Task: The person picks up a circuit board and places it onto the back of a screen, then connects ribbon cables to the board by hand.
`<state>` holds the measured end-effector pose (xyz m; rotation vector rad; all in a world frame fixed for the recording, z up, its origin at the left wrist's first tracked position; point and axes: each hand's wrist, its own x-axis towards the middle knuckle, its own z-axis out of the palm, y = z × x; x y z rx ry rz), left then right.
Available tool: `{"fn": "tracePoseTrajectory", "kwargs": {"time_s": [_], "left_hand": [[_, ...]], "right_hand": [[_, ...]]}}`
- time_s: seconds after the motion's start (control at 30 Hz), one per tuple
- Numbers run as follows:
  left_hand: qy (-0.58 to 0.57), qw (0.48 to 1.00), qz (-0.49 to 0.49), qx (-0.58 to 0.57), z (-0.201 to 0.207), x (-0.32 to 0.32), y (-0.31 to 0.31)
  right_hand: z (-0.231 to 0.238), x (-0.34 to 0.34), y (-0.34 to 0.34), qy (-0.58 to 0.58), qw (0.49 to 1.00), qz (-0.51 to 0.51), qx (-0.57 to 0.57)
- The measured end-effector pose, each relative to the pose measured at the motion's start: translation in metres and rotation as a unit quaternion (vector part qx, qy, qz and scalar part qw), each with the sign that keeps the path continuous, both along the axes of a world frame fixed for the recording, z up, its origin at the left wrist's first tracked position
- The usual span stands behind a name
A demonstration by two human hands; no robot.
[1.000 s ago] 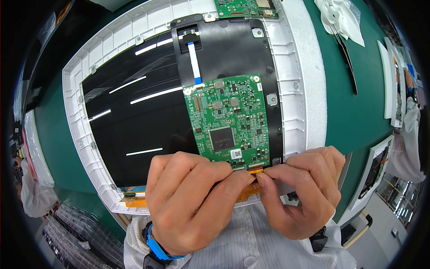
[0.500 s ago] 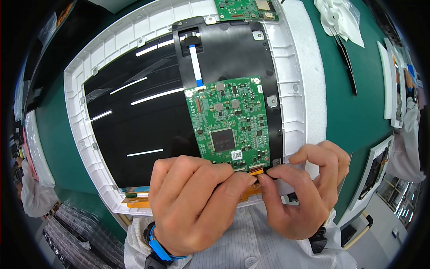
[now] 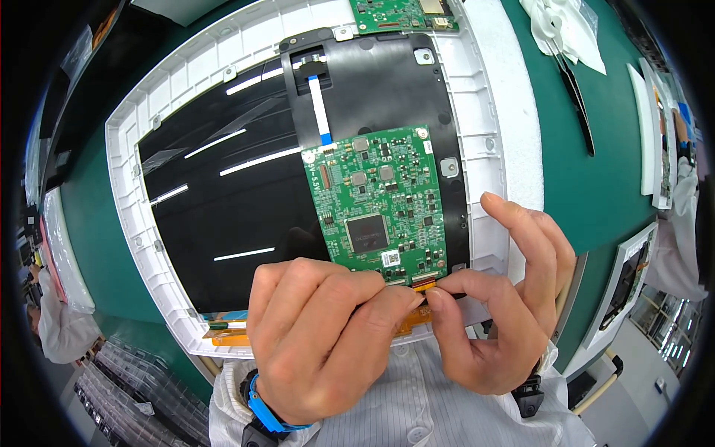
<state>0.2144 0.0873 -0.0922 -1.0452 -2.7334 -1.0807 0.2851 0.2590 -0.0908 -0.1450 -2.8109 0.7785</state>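
A small orange ribbon cable (image 3: 424, 286) sits right of the frame's lower center, at the bottom edge of a green circuit board (image 3: 406, 205). The right hand (image 3: 500, 328) pinches its right end between thumb and forefinger, the other fingers spread loosely. The left hand (image 3: 320, 335) is curled, its thumb tip at the cable's left end; whether it grips cannot be told. The board lies on a black plate (image 3: 387, 82) beside a dark screen (image 3: 223, 201), inside a white frame (image 3: 123, 171). Tweezers (image 3: 575, 100) lie upper right on the green tabletop (image 3: 588, 194).
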Motion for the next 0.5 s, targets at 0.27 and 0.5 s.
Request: {"fn": "tracePoseTrajectory", "kwargs": {"time_s": [0.27, 0.5], "left_hand": [[-0.003, 1.0, -0.003, -0.006, 0.0013, -0.0004, 0.0], [0.006, 1.0, 0.0, -0.012, 0.0002, 0.0013, 0.0]], "right_hand": [[-0.0034, 0.002, 0.0017, 0.018, 0.999, 0.006, -0.044], [-0.0056, 0.0037, 0.0015, 0.02, 0.999, 0.006, -0.03]]}}
